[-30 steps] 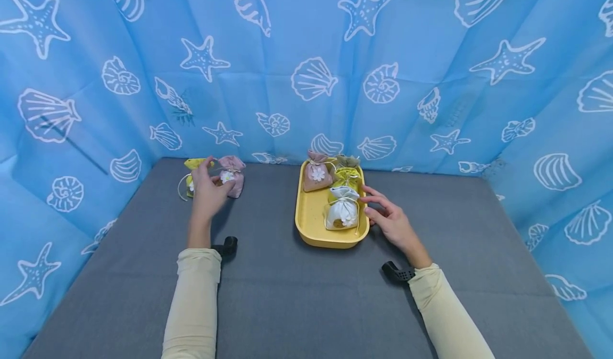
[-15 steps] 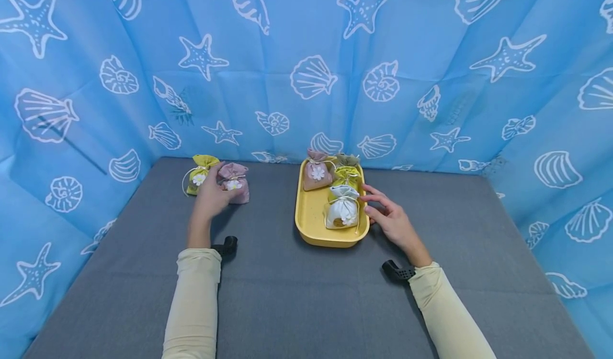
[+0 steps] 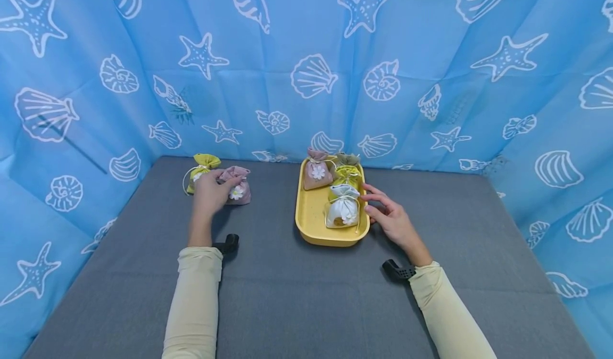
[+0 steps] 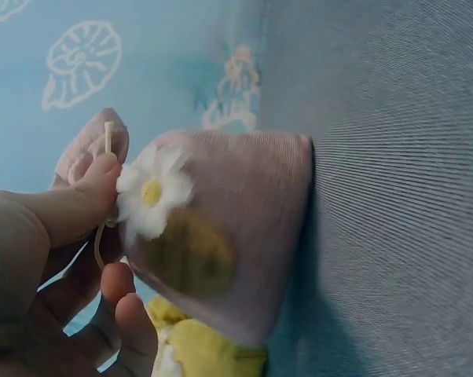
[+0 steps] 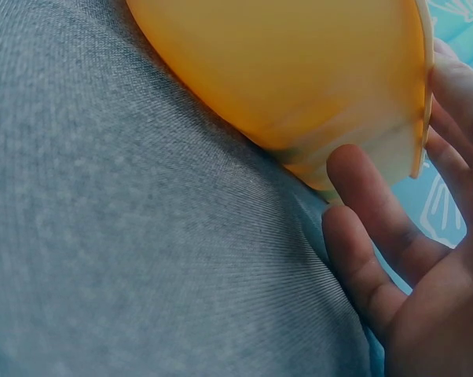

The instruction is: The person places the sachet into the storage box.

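My left hand (image 3: 210,191) pinches the gathered neck of a pink drawstring pouch (image 4: 236,181), thumb and fingers meeting at its cord. A white flower and a round brownish patch mark the pouch, whose bottom is close over the grey cloth. Just behind and left, partly covered by that hand, is a yellow drawstring pouch (image 3: 207,161). My right hand (image 3: 395,226) rests its fingertips at the right rim of a yellow tray (image 3: 308,218), its fingers relaxed. In the right wrist view, two lower fingers (image 5: 362,181) lie beside the tray's outer wall.
Inside the tray are a dusky pink pouch (image 3: 317,173), a grey-green pouch (image 3: 348,159), a yellow-green pouch (image 3: 347,175) and a white pouch (image 3: 344,210). Grey cloth covers the table (image 3: 287,300). A blue shell-print curtain (image 3: 268,93) encloses the back and sides.
My left hand has come to the pink pouch's neck, and that pouch has shifted slightly right and nearer. More of the yellow pouch shows. My right hand stays at the tray.
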The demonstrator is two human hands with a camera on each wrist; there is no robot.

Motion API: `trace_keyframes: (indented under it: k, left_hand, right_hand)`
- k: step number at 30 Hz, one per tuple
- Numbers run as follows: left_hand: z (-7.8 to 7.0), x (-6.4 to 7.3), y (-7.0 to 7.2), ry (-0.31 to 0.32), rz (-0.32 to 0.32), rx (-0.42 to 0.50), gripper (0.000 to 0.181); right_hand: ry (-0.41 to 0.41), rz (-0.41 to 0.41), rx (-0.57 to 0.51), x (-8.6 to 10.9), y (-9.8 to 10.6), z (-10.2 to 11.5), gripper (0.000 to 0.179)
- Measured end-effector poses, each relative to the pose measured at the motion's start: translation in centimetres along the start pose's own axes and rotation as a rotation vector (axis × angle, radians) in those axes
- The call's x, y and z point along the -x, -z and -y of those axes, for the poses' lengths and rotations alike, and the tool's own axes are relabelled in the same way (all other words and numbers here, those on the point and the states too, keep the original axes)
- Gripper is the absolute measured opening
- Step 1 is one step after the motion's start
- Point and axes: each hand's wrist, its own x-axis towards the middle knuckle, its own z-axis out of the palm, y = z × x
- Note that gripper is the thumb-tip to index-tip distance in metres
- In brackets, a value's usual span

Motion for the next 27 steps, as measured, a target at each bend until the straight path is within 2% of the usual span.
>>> trace_keyframes:
  k: [5, 11, 16, 21, 27]
  left_hand:
    - [-0.9, 0.5, 0.4, -0.001, -0.077, 0.012, 0.045]
    - [-3.1, 1.0, 1.2, -0.038, -0.179, 0.045, 0.045]
    - [-4.8, 1.4, 1.9, -0.057, -0.198, 0.016, 0.043]
    - [-6.0, 1.7, 2.1, -0.129, -0.199, -0.028, 0.039]
    - [-7.8, 1.9, 2.3, -0.186, -0.164, 0.006, 0.033]
  right_hand:
    - [-0.001, 0.010, -0.023, 0.0, -0.1, 0.1, 0.034]
    - [0.019, 0.003, -0.015, 0.0, -0.2, 0.0, 0.033]
    - [0.017, -0.008, -0.007, -0.1, -0.2, -0.1, 0.032]
    - [0.016, -0.010, -0.013, -0.1, -0.1, -0.1, 0.032]
    - [0.023, -0.017, 0.004, 0.0, -0.1, -0.1, 0.031]
